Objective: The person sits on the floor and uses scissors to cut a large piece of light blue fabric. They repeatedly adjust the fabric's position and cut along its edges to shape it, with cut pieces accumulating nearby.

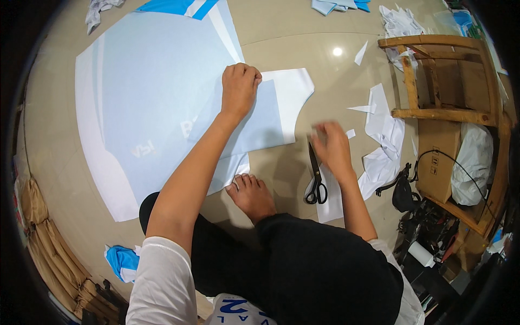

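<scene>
My left hand [240, 89] is closed on the upper edge of a pale blue, white-edged fabric piece [286, 114], which lies over a larger pale blue panel [141, 92] on the floor. My right hand [330, 141], slightly blurred, has loosely curved, parted fingers and appears to hold nothing. It is just above and right of black-handled scissors [317, 189], which lie closed on a white offcut [333, 208]. My bare foot [252, 197] is beside the panel's right edge, below the smaller piece.
White scraps [382, 146] lie at right, beside a wooden frame [441, 114] with a cardboard box [436, 160], plastic bag [471, 162] and black cables [403, 187]. Blue cloth pieces [179, 6] lie at top, another bundle [122, 262] at lower left. Brown material [49, 244] lines the left edge.
</scene>
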Motion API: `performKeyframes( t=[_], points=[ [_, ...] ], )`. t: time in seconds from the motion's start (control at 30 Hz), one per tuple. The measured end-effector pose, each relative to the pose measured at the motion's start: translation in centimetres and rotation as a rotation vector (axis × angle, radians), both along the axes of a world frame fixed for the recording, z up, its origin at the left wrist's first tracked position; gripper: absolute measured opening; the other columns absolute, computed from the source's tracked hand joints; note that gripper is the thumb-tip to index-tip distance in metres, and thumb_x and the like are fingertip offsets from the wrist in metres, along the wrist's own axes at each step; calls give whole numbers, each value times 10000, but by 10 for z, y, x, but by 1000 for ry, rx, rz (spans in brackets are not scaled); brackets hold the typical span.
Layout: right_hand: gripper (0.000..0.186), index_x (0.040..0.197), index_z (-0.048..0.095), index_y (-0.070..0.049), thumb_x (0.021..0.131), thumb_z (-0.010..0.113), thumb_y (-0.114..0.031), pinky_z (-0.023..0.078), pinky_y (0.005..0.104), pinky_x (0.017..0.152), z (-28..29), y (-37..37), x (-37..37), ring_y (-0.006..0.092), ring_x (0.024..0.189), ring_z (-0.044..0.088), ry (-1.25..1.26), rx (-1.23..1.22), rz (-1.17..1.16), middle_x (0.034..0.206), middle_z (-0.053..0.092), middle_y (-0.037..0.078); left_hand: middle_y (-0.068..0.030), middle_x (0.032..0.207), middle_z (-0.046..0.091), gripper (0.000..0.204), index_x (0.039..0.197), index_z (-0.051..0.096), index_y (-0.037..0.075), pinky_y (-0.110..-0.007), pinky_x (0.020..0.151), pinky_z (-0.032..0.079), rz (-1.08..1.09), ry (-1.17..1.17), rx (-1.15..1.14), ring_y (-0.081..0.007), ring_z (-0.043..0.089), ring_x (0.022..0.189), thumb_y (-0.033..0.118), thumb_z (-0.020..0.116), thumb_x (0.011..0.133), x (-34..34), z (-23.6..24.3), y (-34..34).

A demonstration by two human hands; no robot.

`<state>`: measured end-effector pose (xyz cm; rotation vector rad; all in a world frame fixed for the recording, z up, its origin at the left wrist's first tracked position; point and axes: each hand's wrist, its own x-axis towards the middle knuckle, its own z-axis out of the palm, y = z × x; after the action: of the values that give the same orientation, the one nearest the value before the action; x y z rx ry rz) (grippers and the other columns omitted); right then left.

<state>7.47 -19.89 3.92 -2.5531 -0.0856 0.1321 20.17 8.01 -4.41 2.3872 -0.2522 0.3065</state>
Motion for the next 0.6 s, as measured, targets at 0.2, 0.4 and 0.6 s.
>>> performKeyframes(
  t=[0.2, 0.4, 0.6],
  points=[
    [296, 1219, 729, -4, 927, 753, -46, 526, 464, 1027, -36, 27, 150, 405, 1165, 648, -324, -27, 207, 1200, 717, 179, -100, 1140, 644, 184, 1159, 701, 85, -555, 1192, 413, -50, 30, -15, -333, 577, 1166, 96, 761, 985, -1, 3, -6],
    [133, 1023, 795, -31, 905, 803, -90, 553, 467, 930, -44, 22, 183, 355, 1011, 688, -125, -25, 226, 1007, 745, 136, -122, 1207, 649, 296, 1270, 716, 63, -492, 1052, 456, -35, -37, 11, -350, 573, 1129, 100, 769, 982, -6, 1, -2],
    [73, 949, 801, -41, 892, 806, -87, 531, 467, 887, -41, 18, 174, 341, 974, 669, -246, -54, 283, 950, 724, 114, -134, 1270, 633, 306, 1313, 716, 83, -573, 1176, 406, -40, -42, 21, -364, 564, 1209, 130, 743, 1012, -8, -1, -4]
  ],
)
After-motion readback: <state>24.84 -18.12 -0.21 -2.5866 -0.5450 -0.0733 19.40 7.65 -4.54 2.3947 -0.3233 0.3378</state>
